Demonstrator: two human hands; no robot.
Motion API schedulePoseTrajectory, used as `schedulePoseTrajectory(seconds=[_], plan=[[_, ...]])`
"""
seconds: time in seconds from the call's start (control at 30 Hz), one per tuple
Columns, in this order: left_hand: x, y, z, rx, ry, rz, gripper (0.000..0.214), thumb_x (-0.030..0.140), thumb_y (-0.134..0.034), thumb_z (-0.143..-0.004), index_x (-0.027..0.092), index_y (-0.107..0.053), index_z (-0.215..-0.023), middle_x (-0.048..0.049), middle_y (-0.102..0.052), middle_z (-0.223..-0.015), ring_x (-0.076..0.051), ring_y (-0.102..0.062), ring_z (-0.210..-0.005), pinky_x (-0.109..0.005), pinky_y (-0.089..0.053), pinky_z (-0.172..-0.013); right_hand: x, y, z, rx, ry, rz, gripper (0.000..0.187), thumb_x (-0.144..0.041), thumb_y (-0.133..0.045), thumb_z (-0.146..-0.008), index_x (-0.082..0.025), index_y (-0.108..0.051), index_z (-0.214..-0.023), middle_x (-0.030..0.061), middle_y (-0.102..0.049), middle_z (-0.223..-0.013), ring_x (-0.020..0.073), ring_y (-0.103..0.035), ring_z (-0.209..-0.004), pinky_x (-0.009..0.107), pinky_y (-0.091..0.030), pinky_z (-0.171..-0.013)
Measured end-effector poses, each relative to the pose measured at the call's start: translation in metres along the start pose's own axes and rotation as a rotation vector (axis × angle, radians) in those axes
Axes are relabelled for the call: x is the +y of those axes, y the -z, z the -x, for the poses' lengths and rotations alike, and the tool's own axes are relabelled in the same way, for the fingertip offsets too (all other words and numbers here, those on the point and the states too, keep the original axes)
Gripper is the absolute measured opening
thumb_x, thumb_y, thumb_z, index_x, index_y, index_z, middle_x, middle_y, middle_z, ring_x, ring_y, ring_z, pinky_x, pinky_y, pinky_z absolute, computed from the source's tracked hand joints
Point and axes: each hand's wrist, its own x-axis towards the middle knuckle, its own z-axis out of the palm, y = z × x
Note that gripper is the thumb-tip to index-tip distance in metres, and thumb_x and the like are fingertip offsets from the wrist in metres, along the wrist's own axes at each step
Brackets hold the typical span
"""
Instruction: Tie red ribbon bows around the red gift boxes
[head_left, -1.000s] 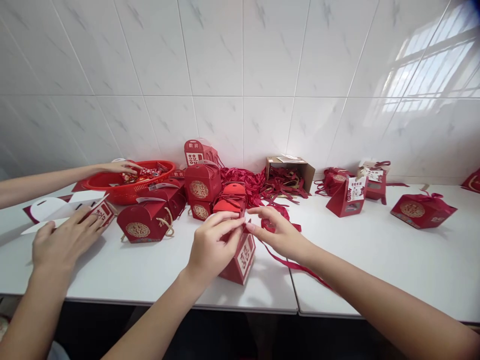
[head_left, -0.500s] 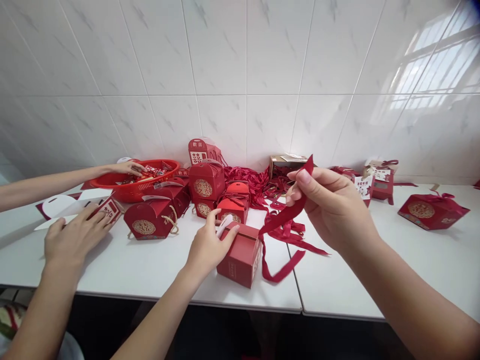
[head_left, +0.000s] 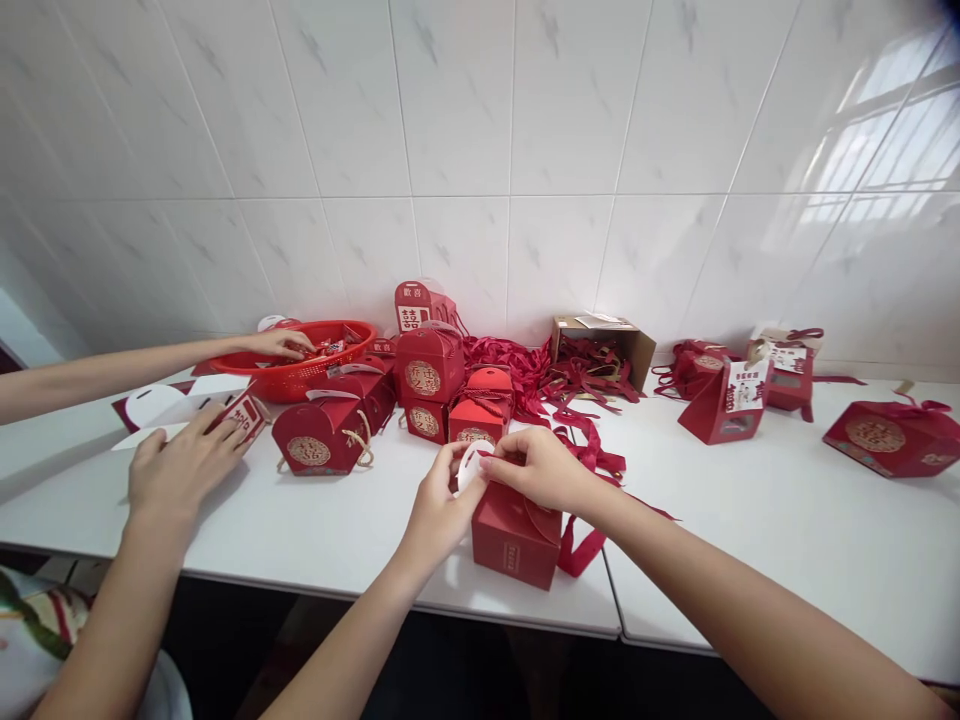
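Note:
A small red gift box (head_left: 517,540) stands near the front edge of the white table, its lid closed and a white handle tab (head_left: 472,462) sticking up. My left hand (head_left: 444,505) is closed on that tab from the left, thumb in front. Against the tab's other side, my right hand (head_left: 536,465) pinches the end of a dark red ribbon (head_left: 581,548); only a bit of that end shows at the fingertips. The rest of the ribbon trails beside the box on its right. Just behind my hands sits a brighter red box (head_left: 481,400) with a cord handle.
At left, another person's hand (head_left: 281,343) reaches into a red basket (head_left: 289,378) of small packets; their other hand (head_left: 180,465) rests on an unfolded box. Several red boxes (head_left: 319,435) stand between us. Behind are a ribbon heap (head_left: 510,362) and an open carton (head_left: 637,355). Finished-looking boxes (head_left: 885,440) stand right.
My right hand has come down and left, bringing the ribbon end from mid-air to the white tab. The box has turned slightly under my left hand. The view has shifted a little.

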Motion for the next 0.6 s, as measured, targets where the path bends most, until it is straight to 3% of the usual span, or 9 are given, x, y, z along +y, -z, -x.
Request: schedulePoseTrajectory(seconds=[0.17,0.3,0.4,0.5,0.6], plan=[[0.004,0.0,0.008,-0.029,-0.043,-0.069,0.034,0.029,-0.059,-0.078,0.02,-0.05,-0.11,-0.0062,-0.066,-0.104,-0.02,-0.065,-0.092,-0.029,-0.051,-0.075,-0.002,0.005,-0.003,-0.181,-0.092,-0.079,0.027,-0.032,-0.06,-0.081,-0.014,-0.061,-0.061,-0.0031,-0.049,-0.054,0.0087,-0.04,-0.053,0.023,-0.031,-0.051],[0.011,0.007,0.016,-0.161,-0.039,-0.13,0.049,0.027,-0.062,-0.075,0.021,-0.044,-0.12,-0.0069,-0.062,-0.111,-0.019,-0.063,-0.087,-0.026,-0.052,-0.066,-0.002,0.012,-0.006,-0.29,-0.102,-0.166,0.027,-0.033,-0.06,-0.081,-0.013,-0.063,-0.063,-0.0037,-0.048,-0.053,0.0081,-0.038,-0.052,0.023,-0.03,-0.051],[0.016,0.016,0.019,-0.282,-0.008,-0.066,0.053,0.025,-0.058,-0.076,0.023,-0.041,-0.126,-0.0073,-0.06,-0.116,-0.019,-0.061,-0.092,-0.028,-0.052,-0.071,-0.002,0.016,-0.007,-0.34,-0.081,-0.171,0.03,-0.039,-0.061,-0.081,-0.014,-0.065,-0.065,-0.0034,-0.049,-0.056,0.0086,-0.038,-0.054,0.023,-0.031,-0.053],[0.019,0.023,0.018,-0.378,0.075,0.095,0.037,0.035,-0.041,-0.088,0.023,-0.043,-0.122,-0.0076,-0.06,-0.111,-0.02,-0.062,-0.089,-0.03,-0.053,-0.067,-0.001,0.018,-0.008,-0.398,-0.032,-0.173,0.034,-0.046,-0.06,-0.082,-0.014,-0.064,-0.068,-0.0033,-0.049,-0.059,0.0095,-0.039,-0.057,0.024,-0.032,-0.058],[0.019,0.022,0.016,-0.368,0.095,0.118,0.034,0.048,-0.031,-0.094,0.022,-0.049,-0.105,-0.0033,-0.059,-0.091,-0.016,-0.059,-0.075,-0.027,-0.052,-0.058,0.001,0.019,-0.008,-0.462,0.022,-0.193,0.037,-0.051,-0.06,-0.081,-0.015,-0.062,-0.072,-0.0043,-0.046,-0.061,0.0095,-0.037,-0.058,0.024,-0.031,-0.058]])
